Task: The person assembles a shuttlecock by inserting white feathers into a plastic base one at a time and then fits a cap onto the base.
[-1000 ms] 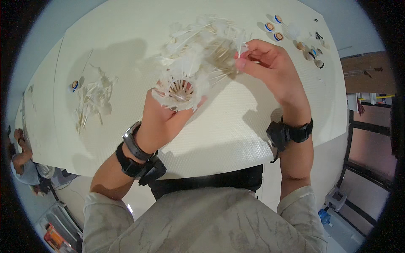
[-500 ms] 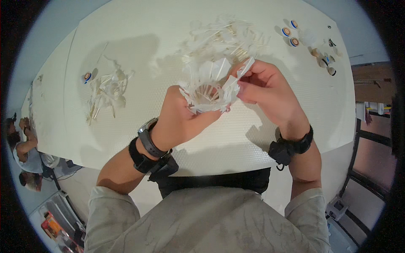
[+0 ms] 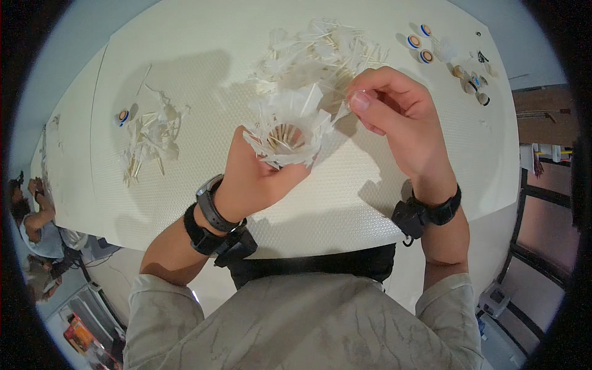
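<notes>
My left hand (image 3: 253,176) is closed around a cup-shaped bundle of ragged white feathers (image 3: 296,111), much like a shuttlecock's feather skirt. Its hollow middle faces up, with pale thin shafts showing inside. To the right of the bundle, my right hand (image 3: 398,120) pinches the end of a thin white feather (image 3: 339,114) between thumb and fingertips. Whether that feather is still joined to the bundle is hard to tell. Beyond the hands lies a large heap of loose white feathers (image 3: 324,49) with pale shafts.
A smaller feather pile (image 3: 151,139) lies at the left beside a round blue-rimmed cap-like piece (image 3: 123,115). Similar round pieces (image 3: 425,56) and several small dark and brown bits (image 3: 475,83) lie at the far right of the white table (image 3: 308,225). Another person (image 3: 40,222) is at the far left.
My left hand and the bundle have shifted a little left and tilted. My right hand has drawn away from the bundle's right edge, opening a gap between them.
</notes>
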### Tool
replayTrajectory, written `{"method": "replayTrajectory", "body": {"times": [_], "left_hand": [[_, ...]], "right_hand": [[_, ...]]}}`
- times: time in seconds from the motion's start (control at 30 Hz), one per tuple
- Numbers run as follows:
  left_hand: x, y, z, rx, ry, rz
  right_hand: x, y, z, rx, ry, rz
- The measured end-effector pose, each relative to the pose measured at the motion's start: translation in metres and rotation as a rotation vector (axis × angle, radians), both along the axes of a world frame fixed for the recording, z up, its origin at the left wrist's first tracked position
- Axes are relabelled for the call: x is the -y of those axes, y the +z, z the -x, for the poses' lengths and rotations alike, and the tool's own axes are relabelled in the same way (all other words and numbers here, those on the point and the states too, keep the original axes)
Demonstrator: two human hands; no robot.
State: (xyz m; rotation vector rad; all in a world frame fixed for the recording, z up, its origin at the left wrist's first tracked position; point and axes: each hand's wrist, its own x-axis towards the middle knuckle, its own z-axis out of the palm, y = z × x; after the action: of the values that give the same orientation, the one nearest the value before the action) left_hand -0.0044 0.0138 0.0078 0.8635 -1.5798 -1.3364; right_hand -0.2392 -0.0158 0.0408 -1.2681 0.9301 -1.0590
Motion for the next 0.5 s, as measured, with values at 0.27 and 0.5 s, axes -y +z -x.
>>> {"method": "replayTrajectory", "body": {"times": [0.27, 0.5], "left_hand": [[-0.004, 0.006, 0.004, -0.015, 0.056, -0.062], [-0.003, 0.007, 0.005, 0.010, 0.083, 0.006]], "right_hand": [[-0.004, 0.003, -0.007, -0.020, 0.114, 0.016], [-0.006, -0.001, -0.001, -0.219, 0.100, 0.024]]}}
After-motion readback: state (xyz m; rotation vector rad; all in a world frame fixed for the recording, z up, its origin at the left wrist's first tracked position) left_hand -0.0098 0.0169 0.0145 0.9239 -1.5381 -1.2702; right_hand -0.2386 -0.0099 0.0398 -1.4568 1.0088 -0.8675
